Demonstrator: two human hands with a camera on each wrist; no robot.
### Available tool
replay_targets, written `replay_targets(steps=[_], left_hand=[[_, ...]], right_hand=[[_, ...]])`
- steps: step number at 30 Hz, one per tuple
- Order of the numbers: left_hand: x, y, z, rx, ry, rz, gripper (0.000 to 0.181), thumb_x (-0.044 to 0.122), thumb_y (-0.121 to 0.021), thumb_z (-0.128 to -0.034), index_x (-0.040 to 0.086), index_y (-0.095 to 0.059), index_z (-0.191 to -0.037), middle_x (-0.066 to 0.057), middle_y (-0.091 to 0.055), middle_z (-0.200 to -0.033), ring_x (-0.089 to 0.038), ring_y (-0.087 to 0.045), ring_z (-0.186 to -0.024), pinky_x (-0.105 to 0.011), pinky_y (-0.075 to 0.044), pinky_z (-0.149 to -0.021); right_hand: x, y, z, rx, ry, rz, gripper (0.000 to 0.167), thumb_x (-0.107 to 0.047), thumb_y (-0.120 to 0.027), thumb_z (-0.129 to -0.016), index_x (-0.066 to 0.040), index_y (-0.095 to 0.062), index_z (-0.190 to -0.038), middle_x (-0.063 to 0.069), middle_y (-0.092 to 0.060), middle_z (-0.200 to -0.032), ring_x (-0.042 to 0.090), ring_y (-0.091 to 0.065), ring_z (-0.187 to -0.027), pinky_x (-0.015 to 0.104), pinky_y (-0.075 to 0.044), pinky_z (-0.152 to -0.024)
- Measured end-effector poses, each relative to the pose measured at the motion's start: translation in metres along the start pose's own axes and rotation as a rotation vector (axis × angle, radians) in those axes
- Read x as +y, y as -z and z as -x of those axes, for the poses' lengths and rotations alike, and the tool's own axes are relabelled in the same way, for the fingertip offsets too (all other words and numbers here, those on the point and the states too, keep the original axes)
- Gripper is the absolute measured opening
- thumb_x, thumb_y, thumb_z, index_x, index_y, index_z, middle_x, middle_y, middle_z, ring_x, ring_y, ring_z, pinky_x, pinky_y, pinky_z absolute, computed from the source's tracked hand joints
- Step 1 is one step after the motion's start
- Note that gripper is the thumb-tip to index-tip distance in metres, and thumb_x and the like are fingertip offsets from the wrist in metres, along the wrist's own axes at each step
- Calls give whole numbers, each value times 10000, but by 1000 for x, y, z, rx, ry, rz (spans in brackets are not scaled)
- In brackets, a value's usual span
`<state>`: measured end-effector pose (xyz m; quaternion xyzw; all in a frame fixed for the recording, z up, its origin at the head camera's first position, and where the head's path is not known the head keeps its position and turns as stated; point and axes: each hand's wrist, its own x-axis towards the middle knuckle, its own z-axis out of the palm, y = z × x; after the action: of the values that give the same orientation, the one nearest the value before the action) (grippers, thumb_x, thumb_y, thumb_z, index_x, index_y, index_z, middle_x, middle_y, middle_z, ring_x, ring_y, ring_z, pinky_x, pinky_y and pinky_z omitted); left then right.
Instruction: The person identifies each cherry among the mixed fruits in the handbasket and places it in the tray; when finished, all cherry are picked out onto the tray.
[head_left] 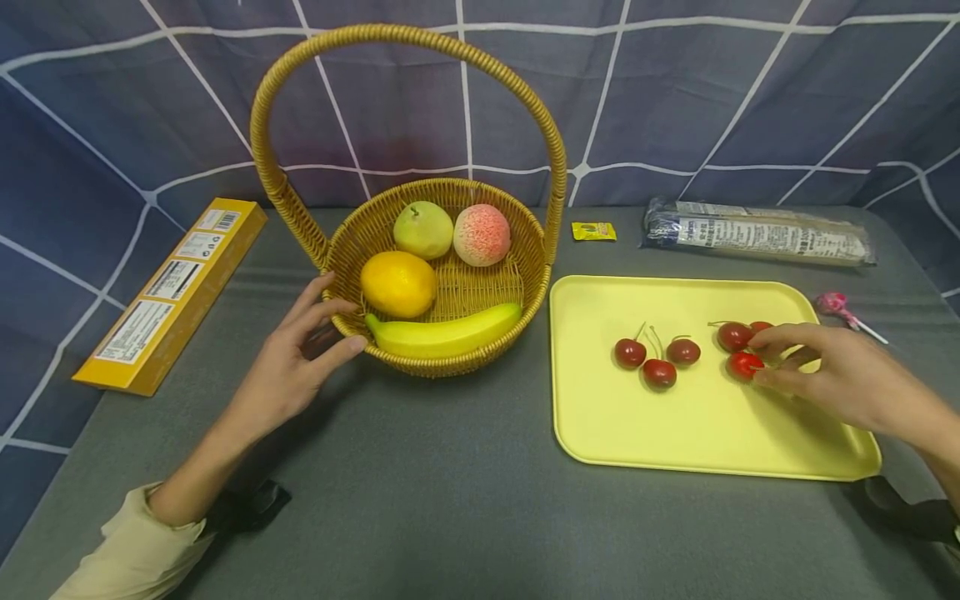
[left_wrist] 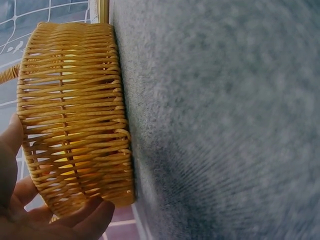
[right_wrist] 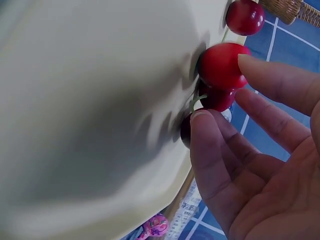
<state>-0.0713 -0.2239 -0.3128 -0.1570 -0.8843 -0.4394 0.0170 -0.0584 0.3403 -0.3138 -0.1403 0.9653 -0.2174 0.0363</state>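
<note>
My left hand (head_left: pixel 288 362) holds the near left side of a wicker basket (head_left: pixel 442 365), its thumb and fingers around the rim. Inside lie a green pear-like fruit (head_left: pixel 423 230), a peach (head_left: pixel 482 236), a yellow lemon (head_left: pixel 398 284) and a banana (head_left: pixel 448 332). On a yellow tray (head_left: pixel 645 433), my right hand (head_left: pixel 840 375) reaches over a cluster of cherries. Its thumb touches a bright red cherry (right_wrist: pixel 220 65), while the other fingers stay apart from the thumb beside a darker cherry (right_wrist: pixel 186 131). Three more cherries, one of them a dark red cherry (head_left: pixel 659 374), lie near the tray's middle.
A long yellow box (head_left: pixel 172 292) lies at the left. Behind the tray are a small yellow packet (head_left: pixel 594 232) and a clear plastic-wrapped package (head_left: pixel 757 233). A pink lollipop (head_left: pixel 834 304) lies by the tray's right edge. The basket's tall handle (head_left: pixel 408 35) arches upward.
</note>
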Motion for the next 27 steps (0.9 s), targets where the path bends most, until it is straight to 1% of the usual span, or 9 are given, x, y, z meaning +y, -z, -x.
replay_targets(steps=[3,6,11,15,18,21,24,27], left_hand=[[0,1,0,3,-2,-7,378,134,-664,-963,-18,-564,-1295,-87,-198,-1616,-348,-350,-1386,-533,-405,-1032],[0,1,0,5,-3,-12,377,136,-662,-964,-17,-564,-1295,-86,-201,-1616,-352,-351,-1385,-528,-405,-1032],[1,2,1,5,0,-18,386,139,-662,-965,-20,-560,-1301,-88,-199,-1616,-356,-345,-1386,-532,-401,-1032],[1,3,2,4,5,-26,397,148,-660,-967,-23,-555,-1309,-85,-192,-1619,-356,-344,-1387,-539,-400,-1032],[0,3,1,5,5,-25,397,150,-657,-970,-23,-553,-1311,-82,-188,-1621,-357,-347,-1384,-546,-399,-1031],[0,3,2,8,3,-25,392,144,-654,-971,-24,-553,-1310,-83,-188,-1621,-356,-353,-1381,-546,-400,-1029],[0,3,2,11,2,-27,387,141,-654,-971,-24,-554,-1307,-83,-189,-1621,-355,-354,-1380,-546,-402,-1028],[0,2,2,13,0,-22,384,135,-657,-967,-22,-557,-1303,-82,-195,-1619,-350,-354,-1382,-542,-402,-1031]], right_hand=[[-2,-1,1,0,0,-14,315,-42,-788,-805,-45,-709,-1109,111,-700,-1025,-83,-543,-768,230,-468,-532],[-3,-3,2,12,21,-15,310,-32,-802,-787,-59,-718,-1085,72,-695,-986,-66,-553,-759,232,-473,-517],[-2,-5,2,37,61,35,308,-10,-816,-756,-60,-732,-1048,-13,-666,-882,-52,-542,-734,228,-447,-500],[-2,-4,2,74,96,83,292,30,-800,-744,-65,-737,-1014,1,-683,-887,-57,-548,-731,239,-451,-527],[-6,-2,2,74,81,90,243,-11,-781,-795,-73,-737,-1026,26,-693,-924,-50,-551,-741,249,-466,-534],[-13,-2,1,72,55,95,223,-107,-793,-826,-91,-740,-1042,13,-691,-922,-39,-546,-735,249,-453,-520],[-19,-3,0,79,62,116,252,-152,-831,-792,-118,-745,-1027,-11,-695,-906,-16,-555,-730,254,-447,-523],[-22,-7,-2,90,75,143,273,-144,-858,-750,-135,-750,-1000,-36,-693,-866,13,-562,-719,262,-434,-532]])
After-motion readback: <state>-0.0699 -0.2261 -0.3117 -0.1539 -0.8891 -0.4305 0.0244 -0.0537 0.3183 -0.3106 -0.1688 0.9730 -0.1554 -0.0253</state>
